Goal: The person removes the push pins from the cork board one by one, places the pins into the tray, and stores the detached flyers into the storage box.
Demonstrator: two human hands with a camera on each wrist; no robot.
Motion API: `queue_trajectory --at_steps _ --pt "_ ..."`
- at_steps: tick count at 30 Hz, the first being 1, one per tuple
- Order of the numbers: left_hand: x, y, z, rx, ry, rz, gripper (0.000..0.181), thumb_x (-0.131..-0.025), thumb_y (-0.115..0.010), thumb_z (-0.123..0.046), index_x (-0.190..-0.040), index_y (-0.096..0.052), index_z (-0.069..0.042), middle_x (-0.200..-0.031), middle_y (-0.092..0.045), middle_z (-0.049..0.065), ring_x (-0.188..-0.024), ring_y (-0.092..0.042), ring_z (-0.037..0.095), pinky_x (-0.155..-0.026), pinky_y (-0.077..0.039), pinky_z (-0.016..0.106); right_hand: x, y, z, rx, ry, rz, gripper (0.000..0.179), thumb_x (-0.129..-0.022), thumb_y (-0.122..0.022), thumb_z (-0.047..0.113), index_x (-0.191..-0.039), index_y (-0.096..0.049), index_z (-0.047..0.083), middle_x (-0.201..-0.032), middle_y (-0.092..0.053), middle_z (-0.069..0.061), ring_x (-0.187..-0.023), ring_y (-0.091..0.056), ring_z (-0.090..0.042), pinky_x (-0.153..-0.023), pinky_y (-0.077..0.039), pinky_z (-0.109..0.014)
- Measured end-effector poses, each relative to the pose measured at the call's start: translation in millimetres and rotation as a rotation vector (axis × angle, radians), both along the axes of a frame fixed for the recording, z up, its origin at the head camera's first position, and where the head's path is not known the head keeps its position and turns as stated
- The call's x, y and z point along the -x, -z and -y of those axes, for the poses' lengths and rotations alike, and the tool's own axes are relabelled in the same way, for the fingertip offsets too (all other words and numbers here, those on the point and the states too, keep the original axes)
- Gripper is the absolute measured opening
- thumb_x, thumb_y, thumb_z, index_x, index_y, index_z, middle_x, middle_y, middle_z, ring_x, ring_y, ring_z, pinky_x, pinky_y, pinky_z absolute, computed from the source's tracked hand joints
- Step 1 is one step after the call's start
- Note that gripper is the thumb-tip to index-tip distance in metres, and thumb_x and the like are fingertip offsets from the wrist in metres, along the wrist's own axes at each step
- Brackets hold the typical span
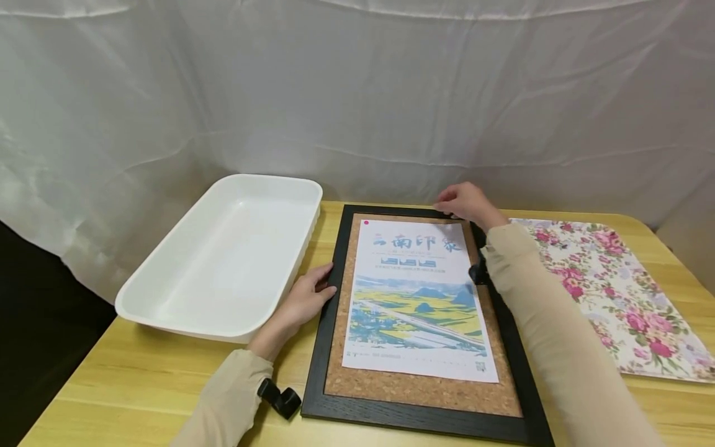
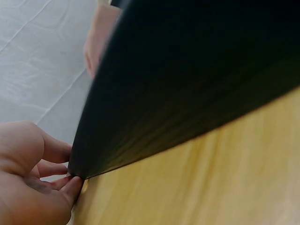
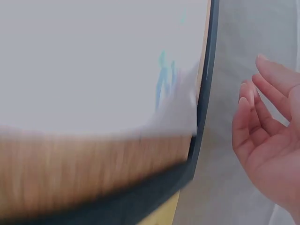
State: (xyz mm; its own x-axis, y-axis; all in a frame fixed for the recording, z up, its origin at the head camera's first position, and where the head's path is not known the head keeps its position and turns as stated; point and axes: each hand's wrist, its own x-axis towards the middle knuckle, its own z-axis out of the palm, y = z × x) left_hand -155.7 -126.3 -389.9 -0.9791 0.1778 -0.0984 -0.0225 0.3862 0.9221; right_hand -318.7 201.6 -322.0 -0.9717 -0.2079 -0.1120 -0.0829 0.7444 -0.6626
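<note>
While your left grip grasps the left edge of the black frame with thumb and fingers, your right grip hovers near its far right corner, fingertips close together; whether they pinch anything cannot be told. Between your two grips, the printed poster lies on cork. Left of your left grip, a white tub rests on the counter.

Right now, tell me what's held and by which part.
The black frame, by its left edge, in the left hand; the right hand holds nothing visible.
</note>
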Motion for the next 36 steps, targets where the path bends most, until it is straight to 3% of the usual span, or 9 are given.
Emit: queue_trajectory --at_steps 6,22,32,36 --pt "-2.1 0.6 -0.8 0.001 0.003 0.000 0.055 -0.098 -0.052 0.000 -0.149 -0.030 0.003 -0.149 -0.033 0.024 -0.133 -0.038 0.036 -0.103 -0.039 0.045 3.4 3.8 38 0.046 0.005 0.082 0.033 -0.095 -0.063 0.018 -0.121 -0.063 -0.003 -0.114 -0.061 -0.020 -0.102 -0.058 -0.032 -0.090 -0.049 -0.046" --pt "-3.8 1.3 -3.1 -0.002 0.003 0.006 0.055 -0.099 -0.052 -0.001 -0.149 -0.030 0.003 -0.149 -0.034 0.023 -0.133 -0.038 0.036 -0.103 -0.040 0.046 -0.2 24.1 100 0.089 0.008 0.102 0.026 -0.094 -0.065 0.015 -0.115 -0.068 0.001 -0.104 -0.064 -0.014 -0.086 -0.056 -0.022 -0.075 -0.048 -0.028" --pt "-4.0 1.2 -5.4 0.004 0.005 0.001 0.055 -0.099 -0.052 -0.001 -0.149 -0.031 0.002 -0.149 -0.034 0.023 -0.133 -0.039 0.035 -0.102 -0.041 0.045 -5.3 29.7 116 0.102 0.040 0.115 0.020 -0.094 -0.064 0.017 -0.111 -0.071 0.006 -0.112 -0.063 -0.011 -0.099 -0.055 -0.025 -0.092 -0.045 -0.039" --pt "-3.7 0.8 -4.1 -0.005 -0.002 0.006 0.055 -0.098 -0.052 -0.001 -0.149 -0.031 0.002 -0.149 -0.034 0.023 -0.133 -0.039 0.036 -0.103 -0.040 0.046 -5.0 31.1 119 0.095 0.017 0.109 0.020 -0.094 -0.065 0.014 -0.111 -0.071 0.007 -0.114 -0.063 -0.010 -0.101 -0.054 -0.026 -0.094 -0.044 -0.040"
